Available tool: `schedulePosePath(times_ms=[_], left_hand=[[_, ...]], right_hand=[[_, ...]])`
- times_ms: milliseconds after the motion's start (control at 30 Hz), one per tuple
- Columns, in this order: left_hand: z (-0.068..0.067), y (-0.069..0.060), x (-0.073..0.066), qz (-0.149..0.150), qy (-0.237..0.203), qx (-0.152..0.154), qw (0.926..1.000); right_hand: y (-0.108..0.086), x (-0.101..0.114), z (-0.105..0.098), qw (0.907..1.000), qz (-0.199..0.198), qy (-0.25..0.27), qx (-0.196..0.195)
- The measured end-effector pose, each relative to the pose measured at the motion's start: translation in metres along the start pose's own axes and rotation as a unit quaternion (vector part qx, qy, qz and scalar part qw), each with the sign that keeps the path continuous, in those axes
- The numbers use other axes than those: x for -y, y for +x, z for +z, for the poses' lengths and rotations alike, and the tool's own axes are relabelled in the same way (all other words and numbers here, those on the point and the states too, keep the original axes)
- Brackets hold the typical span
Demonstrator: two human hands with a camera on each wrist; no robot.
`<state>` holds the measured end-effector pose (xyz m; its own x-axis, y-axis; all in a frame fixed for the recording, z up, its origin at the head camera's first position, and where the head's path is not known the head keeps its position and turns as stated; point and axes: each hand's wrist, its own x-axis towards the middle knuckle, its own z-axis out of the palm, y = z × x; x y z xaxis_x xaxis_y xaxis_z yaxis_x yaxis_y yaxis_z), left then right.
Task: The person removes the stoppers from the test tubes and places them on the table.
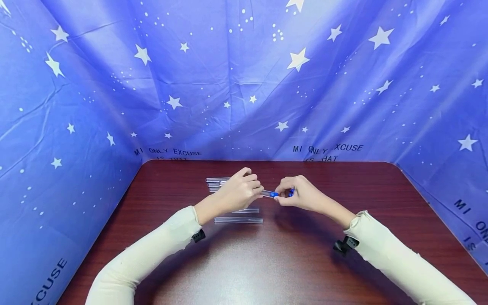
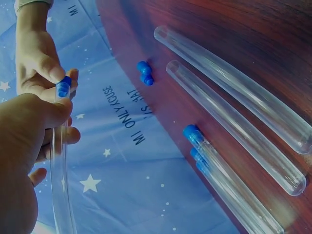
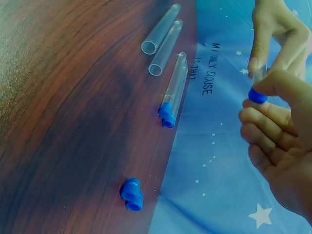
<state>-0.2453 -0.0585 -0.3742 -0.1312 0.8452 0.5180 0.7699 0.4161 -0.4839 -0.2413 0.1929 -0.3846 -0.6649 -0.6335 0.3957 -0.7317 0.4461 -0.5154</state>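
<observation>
Your pale sleeves over dark red table. Two uncapped tubes lie side by side, nearer you than left hand. Your left hand pinches clear tube just below its mouth; your right hand pinches blue cap at that mouth, between hands. Cap fully seated: cannot tell. Loose blue caps, two, touching, seen through gap between right thumb and fingers. Beyond left hand: two blue-capped tubes. Past both hands: starry blue curtain.

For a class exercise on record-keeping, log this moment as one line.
left hand: grips clear tube | right hand: pinches blue cap at tube's mouth | table: two uncapped tubes, two capped tubes, loose blue caps
</observation>
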Motion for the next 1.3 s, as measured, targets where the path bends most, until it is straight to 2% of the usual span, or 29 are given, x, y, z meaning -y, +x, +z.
schedulePosePath(times_ms=[100,267,467,567,767,1000,1167,1300], left_hand=[[0.000,0.001,0.000,0.002,0.006,-0.005,1.0000],[0.001,0.002,-0.001,0.001,0.008,-0.009,0.9999],[0.000,0.002,-0.003,0.004,-0.002,0.000,1.0000],[0.000,0.002,-0.004,0.002,-0.005,0.001,1.0000],[0.002,0.001,-0.004,0.005,-0.011,0.001,0.9999],[0.004,0.002,-0.003,0.007,-0.005,0.017,0.9998],[0.002,0.004,-0.003,0.007,0.003,0.032,0.9995],[0.000,0.005,-0.004,0.007,0.010,0.038,0.9992]], right_hand=[[-0.001,-0.002,-0.003,0.9972,0.047,0.053,0.023],[0.000,-0.007,-0.006,0.9879,0.096,0.100,0.070],[0.000,-0.010,-0.010,0.9694,0.123,0.164,0.134],[0.000,-0.010,-0.011,0.9652,0.123,0.171,0.154],[0.003,-0.010,-0.011,0.9748,0.084,0.133,0.158],[0.004,-0.005,-0.010,0.9877,0.051,0.079,0.125],[0.004,0.002,-0.008,0.9928,0.044,0.042,0.103],[0.002,0.006,-0.006,0.9966,0.022,0.018,0.077]])
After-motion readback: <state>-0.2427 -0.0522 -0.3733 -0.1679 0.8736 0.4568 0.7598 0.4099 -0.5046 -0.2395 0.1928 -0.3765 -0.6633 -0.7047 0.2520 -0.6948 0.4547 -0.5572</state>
